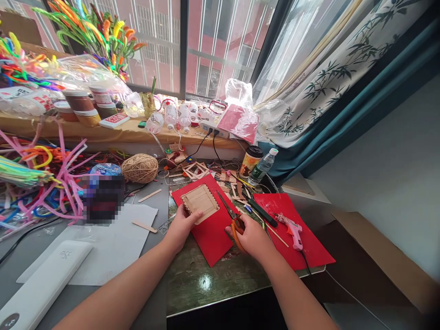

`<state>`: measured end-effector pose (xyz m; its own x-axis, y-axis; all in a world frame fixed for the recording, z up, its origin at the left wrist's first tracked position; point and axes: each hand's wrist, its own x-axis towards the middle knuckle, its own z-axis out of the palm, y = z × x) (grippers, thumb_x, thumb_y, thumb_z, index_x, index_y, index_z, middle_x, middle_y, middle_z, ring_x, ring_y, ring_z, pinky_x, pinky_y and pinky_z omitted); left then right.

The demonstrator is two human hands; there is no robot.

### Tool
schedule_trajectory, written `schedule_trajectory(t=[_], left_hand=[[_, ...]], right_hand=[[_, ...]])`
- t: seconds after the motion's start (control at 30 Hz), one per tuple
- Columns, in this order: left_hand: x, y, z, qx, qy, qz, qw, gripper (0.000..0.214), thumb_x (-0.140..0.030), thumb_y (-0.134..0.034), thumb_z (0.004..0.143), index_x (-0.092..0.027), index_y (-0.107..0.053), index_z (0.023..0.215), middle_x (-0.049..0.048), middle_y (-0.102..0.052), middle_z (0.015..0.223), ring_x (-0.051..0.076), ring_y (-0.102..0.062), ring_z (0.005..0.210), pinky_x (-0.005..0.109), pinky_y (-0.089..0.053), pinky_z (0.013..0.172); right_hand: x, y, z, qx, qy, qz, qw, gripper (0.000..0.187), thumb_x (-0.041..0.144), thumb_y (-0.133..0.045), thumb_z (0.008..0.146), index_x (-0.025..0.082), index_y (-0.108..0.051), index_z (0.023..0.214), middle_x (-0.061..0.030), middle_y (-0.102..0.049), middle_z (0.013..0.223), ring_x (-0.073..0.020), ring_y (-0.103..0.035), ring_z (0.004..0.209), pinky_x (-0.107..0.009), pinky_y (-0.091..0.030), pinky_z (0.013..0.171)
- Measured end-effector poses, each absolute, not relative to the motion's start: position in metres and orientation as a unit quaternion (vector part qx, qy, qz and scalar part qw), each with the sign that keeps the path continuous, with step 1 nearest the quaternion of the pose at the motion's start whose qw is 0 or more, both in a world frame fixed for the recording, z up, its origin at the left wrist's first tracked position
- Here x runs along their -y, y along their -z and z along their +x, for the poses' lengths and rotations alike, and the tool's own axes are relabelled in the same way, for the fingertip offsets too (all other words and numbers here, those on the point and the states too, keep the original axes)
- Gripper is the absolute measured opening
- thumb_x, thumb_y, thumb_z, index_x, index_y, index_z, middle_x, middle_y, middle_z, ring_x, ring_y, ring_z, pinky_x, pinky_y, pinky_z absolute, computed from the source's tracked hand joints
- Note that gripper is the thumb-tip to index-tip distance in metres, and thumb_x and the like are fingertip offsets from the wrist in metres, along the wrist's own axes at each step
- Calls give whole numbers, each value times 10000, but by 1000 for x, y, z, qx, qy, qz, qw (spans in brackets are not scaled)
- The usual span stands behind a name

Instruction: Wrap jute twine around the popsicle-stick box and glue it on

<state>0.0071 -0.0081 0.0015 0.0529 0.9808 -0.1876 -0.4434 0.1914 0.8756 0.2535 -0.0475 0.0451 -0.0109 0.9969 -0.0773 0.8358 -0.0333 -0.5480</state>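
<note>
My left hand (pixel 183 225) is closed on a red sheet (pixel 212 243) and on the square panel of craft sticks (pixel 200 203) lying on it, with the thumb on the panel's near edge. In my right hand (pixel 253 236) is a pair of scissors (pixel 235 224) with orange handles. Their blades point up and left, over the sheet's right edge beside the panel. Whether the blades touch the paper I cannot tell. The fingers under the sheet are hidden.
A pink glue gun (pixel 291 230) rests on another red sheet (pixel 314 247) at the right. Behind stand a water bottle (pixel 263 167) and a lidded cup (pixel 250 162). A twine ball (pixel 140 168), pipe cleaners (pixel 65 174) and a white lamp-like device (pixel 48 284) lie left.
</note>
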Motion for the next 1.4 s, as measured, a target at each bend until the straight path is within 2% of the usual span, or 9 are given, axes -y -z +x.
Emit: schedule_trajectory(t=[0.13, 0.33, 0.5, 0.63, 0.83, 1.0, 1.23, 1.4], left_hand=[[7, -4, 6, -415, -546, 334, 647, 640, -371, -895, 790, -230, -571, 1323, 144, -634, 1485, 351, -615, 1368, 518, -474, 1183], [10, -4, 9, -434, -546, 365, 616, 678, -369, -923, 746, -222, -552, 1293, 154, -645, 1449, 348, -604, 1369, 521, -459, 1181], [13, -2, 10, -436, -536, 397, 604, 712, -352, -944, 716, -228, -550, 1295, 148, -652, 1428, 355, -607, 1355, 517, -465, 1164], [16, -3, 11, -438, -522, 422, 598, 728, -376, -932, 729, -233, -536, 1323, 146, -649, 1427, 361, -606, 1351, 514, -480, 1146], [21, -9, 15, -409, -499, 454, 615, 681, -352, -926, 729, -236, -556, 1288, 142, -644, 1439, 366, -593, 1369, 494, -493, 1146], [21, -8, 17, -384, -507, 437, 636, 727, -303, -946, 700, -261, -561, 1315, 132, -620, 1481, 364, -559, 1415, 506, -471, 1178], [17, 1, 15, -382, -498, 448, 637, 752, -328, -924, 739, -241, -518, 1367, 147, -627, 1462, 357, -584, 1390, 504, -481, 1174], [16, 1, 16, -386, -503, 442, 635, 755, -306, -938, 709, -236, -535, 1343, 157, -641, 1446, 363, -599, 1372, 510, -497, 1158]], right_hand=[[52, -48, 257, 666, -275, -673, 168, 413, 638, -656, 898, 246, -538, 958, 3, -671, 839, -196, -636, 711, -282, -411, 619], [56, -52, 255, 680, -261, -668, 151, 445, 587, -691, 898, 224, -539, 1104, -59, -688, 991, -235, -661, 856, -307, -449, 706], [53, -54, 250, 690, -220, -671, 161, 462, 589, -694, 897, 207, -562, 1121, -104, -688, 1074, -266, -664, 954, -321, -460, 741], [51, -57, 245, 689, -233, -661, 182, 451, 586, -693, 904, 209, -572, 1121, -105, -697, 1104, -262, -670, 971, -315, -470, 747], [48, -60, 237, 675, -251, -662, 209, 375, 555, -665, 936, 219, -567, 1068, -81, -717, 1059, -251, -683, 956, -303, -472, 757], [47, -58, 235, 662, -252, -673, 212, 355, 560, -657, 941, 232, -557, 1032, -64, -727, 1016, -250, -694, 925, -304, -463, 748], [47, -59, 237, 673, -238, -669, 208, 317, 529, -645, 948, 233, -551, 1010, -45, -721, 943, -234, -677, 840, -288, -408, 675], [48, -55, 236, 672, -224, -679, 193, 317, 536, -632, 947, 236, -544, 1002, -32, -702, 865, -226, -653, 769, -280, -356, 629]])
